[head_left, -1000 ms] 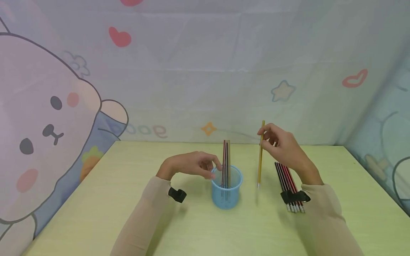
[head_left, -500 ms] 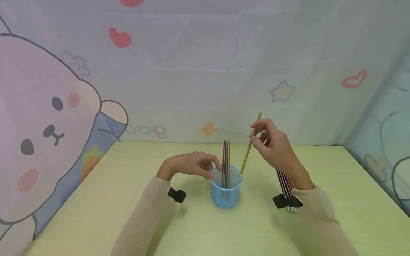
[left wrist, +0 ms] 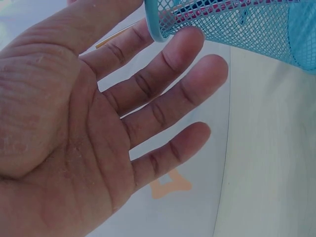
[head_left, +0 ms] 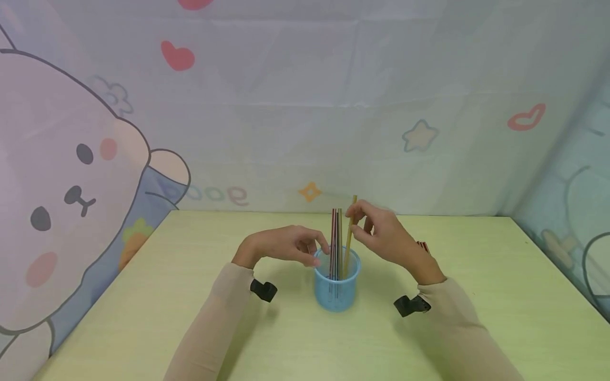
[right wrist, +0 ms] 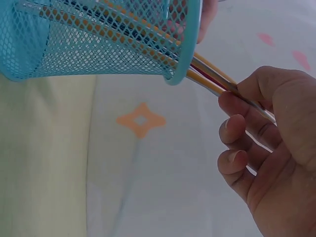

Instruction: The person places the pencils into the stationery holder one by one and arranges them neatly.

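A light-blue mesh pencil cup (head_left: 335, 296) stands upright on the table, with several pencils (head_left: 335, 238) in it leaning near its middle. My left hand (head_left: 288, 245) holds the cup's left rim between thumb and index finger; in the left wrist view its other fingers (left wrist: 168, 113) are loosely spread beside the rim. My right hand (head_left: 381, 233) pinches a yellow pencil (head_left: 349, 243) near its upper end between thumb and index finger. The lower part of that pencil is inside the cup, as the right wrist view's mesh cup (right wrist: 113, 49) also shows.
More pencils (head_left: 422, 246) lie on the table to the right, mostly hidden behind the right forearm and sleeve. A pale yellow-green table (head_left: 143, 296) runs back to a printed cloth backdrop (head_left: 295, 106). Each wrist wears a small black camera.
My right hand has moved left and then down, bringing the yellow pencil from beside the cup into it. The left hand and cup stay in place. The right forearm now covers most of the lying pencils.
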The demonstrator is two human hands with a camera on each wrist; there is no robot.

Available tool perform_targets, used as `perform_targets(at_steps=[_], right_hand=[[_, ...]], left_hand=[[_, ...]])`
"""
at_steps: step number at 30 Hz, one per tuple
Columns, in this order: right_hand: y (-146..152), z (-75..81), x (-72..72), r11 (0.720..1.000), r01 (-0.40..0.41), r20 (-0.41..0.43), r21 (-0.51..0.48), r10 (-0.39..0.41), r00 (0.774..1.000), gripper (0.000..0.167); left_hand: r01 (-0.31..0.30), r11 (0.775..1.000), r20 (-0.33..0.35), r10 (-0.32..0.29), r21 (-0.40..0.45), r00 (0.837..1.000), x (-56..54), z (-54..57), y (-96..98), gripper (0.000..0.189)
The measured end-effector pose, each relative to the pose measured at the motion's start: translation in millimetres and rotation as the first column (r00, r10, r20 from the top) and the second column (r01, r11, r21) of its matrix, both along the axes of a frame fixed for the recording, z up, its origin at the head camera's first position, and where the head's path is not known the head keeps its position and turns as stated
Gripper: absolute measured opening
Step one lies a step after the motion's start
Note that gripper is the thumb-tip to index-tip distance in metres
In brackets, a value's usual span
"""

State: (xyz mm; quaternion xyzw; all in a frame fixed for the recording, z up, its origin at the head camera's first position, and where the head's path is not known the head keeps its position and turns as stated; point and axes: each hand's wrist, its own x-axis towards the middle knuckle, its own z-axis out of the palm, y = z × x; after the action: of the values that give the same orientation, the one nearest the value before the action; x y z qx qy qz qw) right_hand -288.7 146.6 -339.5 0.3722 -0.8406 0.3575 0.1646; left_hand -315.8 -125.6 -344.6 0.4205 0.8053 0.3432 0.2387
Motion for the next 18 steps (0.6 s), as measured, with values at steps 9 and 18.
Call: perform_targets(at_steps=[9,18], right_hand=[[-3,-3.2,-0.3,0.997,-0.037,0.034,0.073,0.034,0.999,0.016],[14,1.6,-3.4,0.997,0.035,0.084,0.067,-0.041,0.996,0.018]], left_hand=[[0.003,1.000,0.000,-0.003,0.000,1.000,-0.6,1.1,-0.1,0.025],[0.009,1.000,-0.014,-0.009,0.002,1.000,-0.2,1.1,-0.8,0.026]])
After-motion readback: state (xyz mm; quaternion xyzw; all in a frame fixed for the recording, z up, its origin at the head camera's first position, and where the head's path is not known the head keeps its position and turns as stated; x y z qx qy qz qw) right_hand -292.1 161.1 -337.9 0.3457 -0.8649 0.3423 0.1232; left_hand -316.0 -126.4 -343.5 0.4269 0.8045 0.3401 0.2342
